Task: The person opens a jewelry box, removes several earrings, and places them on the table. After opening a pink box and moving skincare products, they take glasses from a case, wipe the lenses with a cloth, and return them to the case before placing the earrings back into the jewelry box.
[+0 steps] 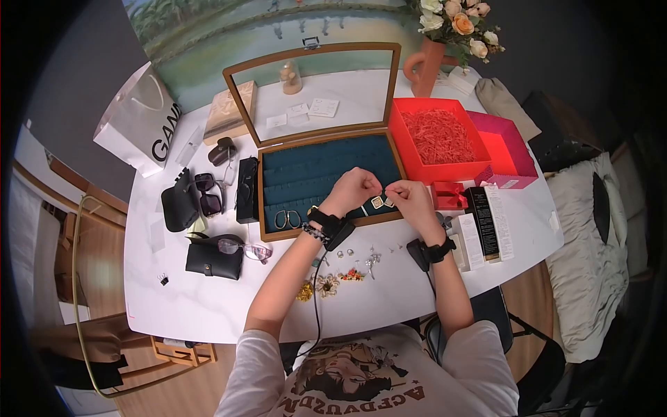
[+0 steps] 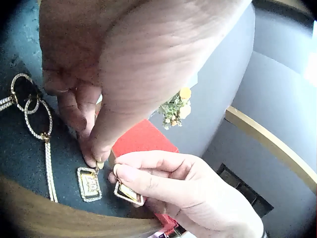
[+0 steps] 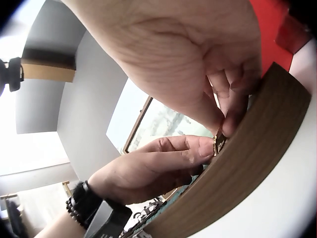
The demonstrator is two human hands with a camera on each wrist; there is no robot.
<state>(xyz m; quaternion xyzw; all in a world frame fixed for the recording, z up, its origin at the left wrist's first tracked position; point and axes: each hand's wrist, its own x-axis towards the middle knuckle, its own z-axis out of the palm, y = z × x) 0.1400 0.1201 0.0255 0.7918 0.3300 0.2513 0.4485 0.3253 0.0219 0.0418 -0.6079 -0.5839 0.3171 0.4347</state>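
Note:
My left hand pinches the top of a rectangular earring with a sparkling border and gold middle. Close beside it, my right hand holds a matching earring between thumb and finger. Both hands are over the front right part of a wooden jewelry box, whose lining is dark teal and ridged. Its glass lid stands raised. Hoop drop earrings lie in the box's front left corner. In the right wrist view the box's front wall partly hides the held earrings.
Brooches and small jewelry lie before the box. Sunglasses, eyeglasses and black cases stand left. A red box with shredded paper, small cartons and a flower vase are right. A paper bag stands back left.

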